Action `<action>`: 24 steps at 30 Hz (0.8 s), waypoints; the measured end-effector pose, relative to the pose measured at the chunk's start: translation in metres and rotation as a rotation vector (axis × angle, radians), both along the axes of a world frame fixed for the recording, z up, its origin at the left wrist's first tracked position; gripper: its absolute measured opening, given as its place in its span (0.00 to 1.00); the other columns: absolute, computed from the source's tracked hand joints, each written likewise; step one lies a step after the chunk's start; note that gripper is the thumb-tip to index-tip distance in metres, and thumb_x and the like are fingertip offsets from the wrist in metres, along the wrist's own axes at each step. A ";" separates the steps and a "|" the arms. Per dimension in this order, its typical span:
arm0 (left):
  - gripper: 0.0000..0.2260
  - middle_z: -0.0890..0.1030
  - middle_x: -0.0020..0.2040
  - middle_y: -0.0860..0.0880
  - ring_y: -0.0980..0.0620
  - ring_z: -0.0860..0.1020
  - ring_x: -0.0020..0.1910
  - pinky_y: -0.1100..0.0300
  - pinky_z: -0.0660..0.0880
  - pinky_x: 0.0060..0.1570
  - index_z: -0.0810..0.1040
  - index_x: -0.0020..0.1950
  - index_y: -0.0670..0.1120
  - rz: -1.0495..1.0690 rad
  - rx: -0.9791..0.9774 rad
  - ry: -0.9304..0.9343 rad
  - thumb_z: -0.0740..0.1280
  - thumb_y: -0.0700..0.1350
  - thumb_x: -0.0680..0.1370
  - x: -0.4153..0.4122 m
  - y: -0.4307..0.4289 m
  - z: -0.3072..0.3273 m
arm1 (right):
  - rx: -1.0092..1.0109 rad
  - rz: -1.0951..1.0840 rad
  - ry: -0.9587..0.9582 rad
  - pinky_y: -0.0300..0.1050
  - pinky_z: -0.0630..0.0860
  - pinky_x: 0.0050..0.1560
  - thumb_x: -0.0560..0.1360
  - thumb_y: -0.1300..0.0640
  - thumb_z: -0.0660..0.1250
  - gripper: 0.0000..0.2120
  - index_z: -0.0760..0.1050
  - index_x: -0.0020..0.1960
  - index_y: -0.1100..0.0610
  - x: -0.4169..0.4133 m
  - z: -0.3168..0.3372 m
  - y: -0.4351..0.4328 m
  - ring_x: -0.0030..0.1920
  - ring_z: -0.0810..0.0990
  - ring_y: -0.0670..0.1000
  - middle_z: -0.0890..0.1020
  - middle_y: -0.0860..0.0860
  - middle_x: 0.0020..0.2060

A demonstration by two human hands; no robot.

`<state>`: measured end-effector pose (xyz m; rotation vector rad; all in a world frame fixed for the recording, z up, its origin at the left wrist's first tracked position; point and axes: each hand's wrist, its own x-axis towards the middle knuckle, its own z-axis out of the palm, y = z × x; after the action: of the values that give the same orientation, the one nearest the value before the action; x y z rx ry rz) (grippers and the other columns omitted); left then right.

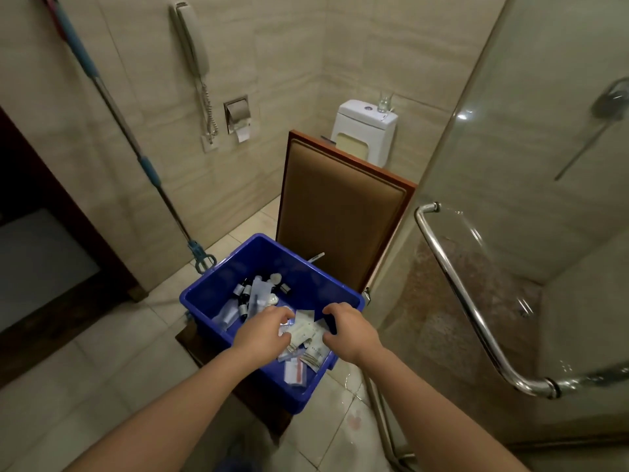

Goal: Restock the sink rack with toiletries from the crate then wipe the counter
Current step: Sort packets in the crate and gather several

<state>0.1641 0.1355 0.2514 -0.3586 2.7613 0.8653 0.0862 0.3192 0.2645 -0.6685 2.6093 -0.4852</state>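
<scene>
A blue plastic crate (218, 287) rests on the seat of a wooden chair (340, 212). Inside lie several small dark bottles (243, 294), clear tubes and white sachets (303, 330). My left hand (263, 330) reaches into the crate, fingers curled down over the pile of white sachets. My right hand (347, 327) hovers just to the right of it, fingers bent and spread above the same packets. Whether either hand grips a packet is not clear. The sink rack and counter are out of view.
A mop with a blue-and-metal handle (149, 172) leans on the tiled wall at the left. A toilet (366, 134) with a glass on its tank stands behind the chair. The glass shower door with a chrome handle (456, 287) is at the right. A dark wooden door frame stands at the far left.
</scene>
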 end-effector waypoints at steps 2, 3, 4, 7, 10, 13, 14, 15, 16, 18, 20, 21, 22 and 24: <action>0.19 0.72 0.68 0.54 0.54 0.76 0.60 0.53 0.77 0.56 0.70 0.70 0.54 -0.017 0.003 -0.023 0.64 0.46 0.79 -0.010 -0.010 -0.008 | -0.001 -0.014 -0.022 0.46 0.76 0.57 0.74 0.53 0.66 0.23 0.69 0.69 0.50 -0.008 -0.008 -0.007 0.61 0.74 0.50 0.74 0.48 0.63; 0.19 0.72 0.68 0.54 0.54 0.75 0.61 0.53 0.77 0.57 0.69 0.70 0.54 -0.033 0.003 -0.037 0.64 0.46 0.79 -0.017 -0.015 -0.012 | 0.002 -0.025 -0.034 0.45 0.76 0.57 0.74 0.53 0.66 0.23 0.69 0.69 0.50 -0.012 -0.012 -0.011 0.61 0.74 0.50 0.73 0.49 0.63; 0.19 0.72 0.68 0.54 0.54 0.75 0.61 0.53 0.76 0.57 0.69 0.70 0.54 -0.050 0.003 -0.051 0.64 0.46 0.79 -0.024 -0.021 -0.016 | 0.006 -0.040 -0.047 0.45 0.76 0.57 0.74 0.53 0.66 0.23 0.69 0.69 0.50 -0.016 -0.016 -0.015 0.60 0.74 0.50 0.74 0.49 0.63; 0.18 0.72 0.68 0.53 0.53 0.75 0.61 0.53 0.76 0.57 0.70 0.69 0.53 -0.116 0.010 -0.089 0.64 0.46 0.79 -0.048 -0.040 -0.030 | 0.015 -0.100 -0.098 0.45 0.76 0.56 0.73 0.54 0.66 0.23 0.70 0.68 0.50 -0.030 -0.029 -0.028 0.59 0.74 0.50 0.74 0.49 0.62; 0.18 0.72 0.69 0.53 0.52 0.76 0.61 0.55 0.75 0.57 0.70 0.70 0.52 -0.199 0.010 -0.118 0.64 0.47 0.79 -0.078 -0.063 -0.043 | 0.028 -0.201 -0.163 0.45 0.76 0.55 0.74 0.54 0.65 0.23 0.69 0.68 0.50 -0.043 -0.043 -0.044 0.59 0.74 0.50 0.73 0.49 0.63; 0.18 0.71 0.69 0.52 0.51 0.75 0.61 0.57 0.74 0.55 0.70 0.70 0.52 -0.295 -0.010 -0.164 0.63 0.47 0.80 -0.106 -0.087 -0.058 | 0.050 -0.298 -0.233 0.47 0.75 0.57 0.74 0.54 0.65 0.24 0.67 0.70 0.50 -0.053 -0.056 -0.063 0.61 0.74 0.51 0.72 0.49 0.64; 0.19 0.71 0.69 0.52 0.51 0.75 0.62 0.56 0.74 0.56 0.70 0.71 0.52 -0.339 -0.018 -0.186 0.63 0.47 0.80 -0.115 -0.095 -0.064 | 0.058 -0.333 -0.253 0.47 0.75 0.57 0.75 0.54 0.65 0.25 0.67 0.71 0.50 -0.057 -0.061 -0.069 0.62 0.73 0.51 0.71 0.50 0.65; 0.19 0.71 0.69 0.51 0.51 0.74 0.63 0.55 0.74 0.58 0.69 0.71 0.52 -0.381 -0.025 -0.208 0.63 0.47 0.80 -0.123 -0.101 -0.071 | 0.064 -0.368 -0.270 0.48 0.75 0.58 0.75 0.54 0.64 0.25 0.66 0.72 0.50 -0.059 -0.066 -0.074 0.63 0.73 0.52 0.71 0.50 0.66; 0.19 0.71 0.69 0.51 0.51 0.74 0.64 0.54 0.73 0.60 0.69 0.71 0.51 -0.420 -0.028 -0.230 0.63 0.47 0.80 -0.129 -0.106 -0.077 | 0.068 -0.406 -0.284 0.49 0.75 0.59 0.75 0.54 0.65 0.26 0.66 0.72 0.50 -0.060 -0.070 -0.079 0.64 0.72 0.52 0.70 0.49 0.67; 0.20 0.71 0.70 0.51 0.52 0.73 0.65 0.54 0.73 0.61 0.68 0.72 0.52 -0.483 -0.015 -0.278 0.63 0.48 0.80 -0.138 -0.114 -0.091 | 0.077 -0.481 -0.313 0.49 0.75 0.60 0.75 0.54 0.65 0.26 0.65 0.73 0.50 -0.061 -0.081 -0.086 0.66 0.72 0.52 0.70 0.49 0.69; 0.20 0.70 0.69 0.52 0.53 0.73 0.65 0.54 0.73 0.61 0.68 0.72 0.52 -0.542 -0.001 -0.318 0.63 0.48 0.80 -0.146 -0.118 -0.106 | 0.089 -0.540 -0.351 0.49 0.75 0.60 0.76 0.53 0.65 0.27 0.65 0.73 0.51 -0.061 -0.095 -0.090 0.67 0.70 0.52 0.68 0.49 0.70; 0.20 0.71 0.69 0.52 0.52 0.73 0.65 0.54 0.73 0.60 0.68 0.72 0.52 -0.565 0.002 -0.339 0.63 0.48 0.80 -0.149 -0.119 -0.114 | 0.093 -0.566 -0.374 0.49 0.74 0.61 0.76 0.53 0.65 0.27 0.64 0.73 0.51 -0.060 -0.103 -0.092 0.67 0.70 0.52 0.68 0.50 0.70; 0.20 0.71 0.69 0.52 0.52 0.74 0.64 0.54 0.73 0.60 0.68 0.72 0.53 -0.582 0.002 -0.359 0.64 0.48 0.80 -0.151 -0.119 -0.122 | 0.095 -0.592 -0.394 0.48 0.73 0.62 0.76 0.53 0.65 0.27 0.64 0.73 0.52 -0.059 -0.111 -0.093 0.68 0.69 0.53 0.67 0.50 0.71; 0.21 0.71 0.69 0.51 0.50 0.74 0.62 0.53 0.73 0.59 0.67 0.72 0.53 -0.612 -0.001 -0.402 0.64 0.48 0.79 -0.155 -0.118 -0.139 | 0.096 -0.640 -0.433 0.48 0.73 0.61 0.77 0.54 0.65 0.27 0.63 0.74 0.52 -0.057 -0.129 -0.096 0.69 0.68 0.53 0.66 0.51 0.72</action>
<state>0.0091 0.0180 0.1125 0.2793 2.2828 0.5557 0.0293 0.2235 0.1360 0.3024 2.3538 -0.5988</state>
